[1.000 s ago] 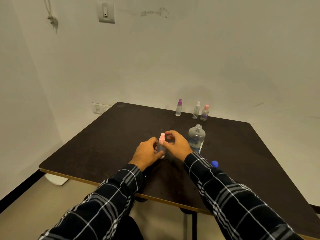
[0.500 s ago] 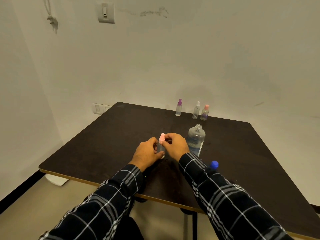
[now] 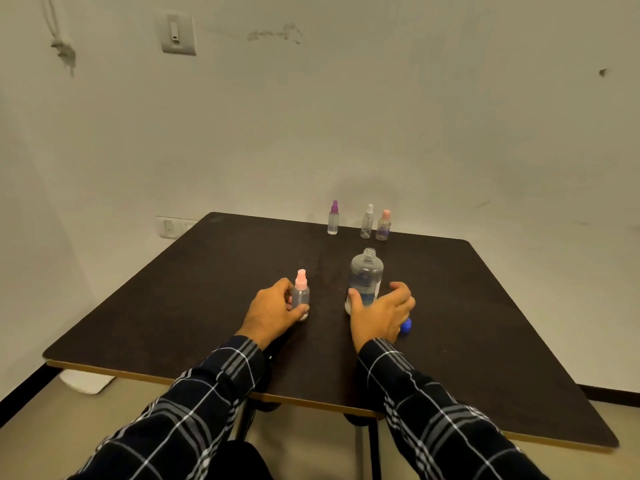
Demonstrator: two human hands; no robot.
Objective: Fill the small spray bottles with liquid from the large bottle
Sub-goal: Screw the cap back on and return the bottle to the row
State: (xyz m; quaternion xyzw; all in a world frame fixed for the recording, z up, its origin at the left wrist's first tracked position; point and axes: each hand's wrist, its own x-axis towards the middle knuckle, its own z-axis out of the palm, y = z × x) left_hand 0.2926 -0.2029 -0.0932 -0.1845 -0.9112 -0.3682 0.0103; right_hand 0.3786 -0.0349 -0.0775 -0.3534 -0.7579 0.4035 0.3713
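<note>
Pink-capped small spray bottle [image 3: 301, 293]: upright on the table, left of frame centre, cap on. Clear body; liquid level not readable.

Large bottle [image 3: 365, 278]: upright just right of it, a strip of bare table between them. Neck uncapped, label facing the camera. Blue cap [image 3: 406, 326] lies on the table behind the right wrist, partly hidden.

Change from half a second ago: both hands were then at the pink-capped bottle, the right one at its cap. The right hand has now left it and gone to the large bottle. The left hand has kept its place, and neither bottle has moved.

Surface: dark brown table [image 3: 485, 323] with a pale edge, far side against an off-white wall. Three more small spray bottles stand in a row at the far edge: purple-capped [image 3: 333, 218], white-capped [image 3: 367, 222], pink-capped [image 3: 383, 225]. Wall switch [image 3: 176, 33] at upper left; socket plate [image 3: 170, 227] low on the wall, left of the table. Beige floor below.

Left hand [image 3: 273, 310]: fingers and thumb curled round the lower body of the near pink-capped bottle, holding it on the table.

Right hand [image 3: 380, 315]: half spread. Thumb tip on the large bottle's lower left side. Fingers [image 3: 402, 293] curved at its right, a dark gap showing between; not clasped. Both forearms in dark plaid sleeves.
</note>
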